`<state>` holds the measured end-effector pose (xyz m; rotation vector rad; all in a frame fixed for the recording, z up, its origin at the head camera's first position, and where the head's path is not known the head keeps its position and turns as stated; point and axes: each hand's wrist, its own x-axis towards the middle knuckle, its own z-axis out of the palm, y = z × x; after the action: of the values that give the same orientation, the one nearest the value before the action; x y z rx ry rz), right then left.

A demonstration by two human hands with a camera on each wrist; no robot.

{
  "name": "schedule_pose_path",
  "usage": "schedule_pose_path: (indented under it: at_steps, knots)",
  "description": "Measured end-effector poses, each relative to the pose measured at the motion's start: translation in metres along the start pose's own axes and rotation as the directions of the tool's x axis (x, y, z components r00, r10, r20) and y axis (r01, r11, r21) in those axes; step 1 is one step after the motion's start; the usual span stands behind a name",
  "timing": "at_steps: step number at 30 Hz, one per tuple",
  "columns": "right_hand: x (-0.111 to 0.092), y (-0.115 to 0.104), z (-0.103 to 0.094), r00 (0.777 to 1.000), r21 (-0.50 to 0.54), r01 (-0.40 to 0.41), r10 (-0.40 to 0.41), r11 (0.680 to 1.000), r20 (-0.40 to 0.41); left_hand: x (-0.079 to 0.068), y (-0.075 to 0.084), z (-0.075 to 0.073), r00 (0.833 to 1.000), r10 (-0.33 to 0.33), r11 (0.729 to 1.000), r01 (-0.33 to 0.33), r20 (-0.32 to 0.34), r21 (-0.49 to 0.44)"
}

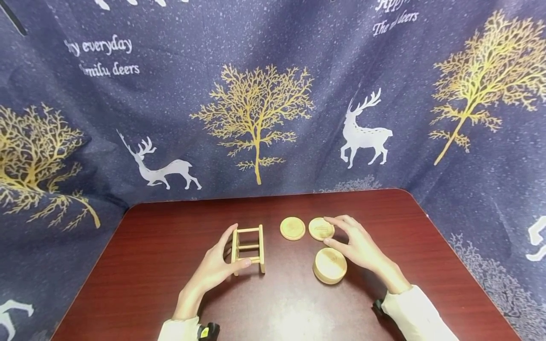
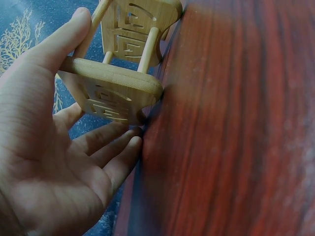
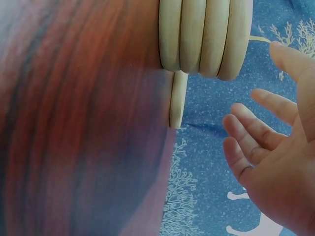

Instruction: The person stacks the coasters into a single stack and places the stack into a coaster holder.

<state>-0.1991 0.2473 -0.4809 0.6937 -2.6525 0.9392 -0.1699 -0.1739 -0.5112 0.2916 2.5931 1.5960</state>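
— On the left part of the red table [image 1: 128, 284], what is being held?

— A wooden rack [image 1: 261, 246]. It is gripped by the left hand [image 1: 215, 267], with the thumb laid over the near rod [image 1: 255, 260]. Between its carved side panels [image 2: 113, 73] no disc is seen. Whether its feet rest fully on the wood cannot be told.

— And by the right hand [image 1: 357, 241]?

— Nothing, it seems. Thumb and fingers are spread wide about the right loose disc [image 1: 321, 229], but in the right wrist view all five fingertips are seen apart from any wood, so that disc is judged not yet grasped.

— How many discs can be counted?

— Six. Four layers are shown in the stack [image 1: 330, 266], set nearer to the person; two lie flat and singly beyond it, the left loose disc [image 1: 292, 228] just beside the right one.

— How far has the work been brought, then?

— Only partway, judging by the layout. Four discs are gathered in one pile and the rack is secured; two discs are left outside the pile, and none is placed in the rack.
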Motion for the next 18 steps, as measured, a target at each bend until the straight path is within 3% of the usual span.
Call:
schedule_pose_path:
  at_steps: [9, 18]
  knots:
    - [0.0066, 0.0026, 0.0017, 1.000, 0.002, 0.004, -0.004, 1.000, 0.012, 0.0005, 0.0012, -0.0001, 1.000, -0.026, 0.999, 0.027, 0.009, -0.030]
    - [0.0098, 0.0078, 0.0046, 1.000, 0.023, 0.001, -0.001, 1.000, 0.021, -0.0004, 0.0012, -0.0001, 1.000, -0.003, 1.000, 0.003, 0.006, -0.005]
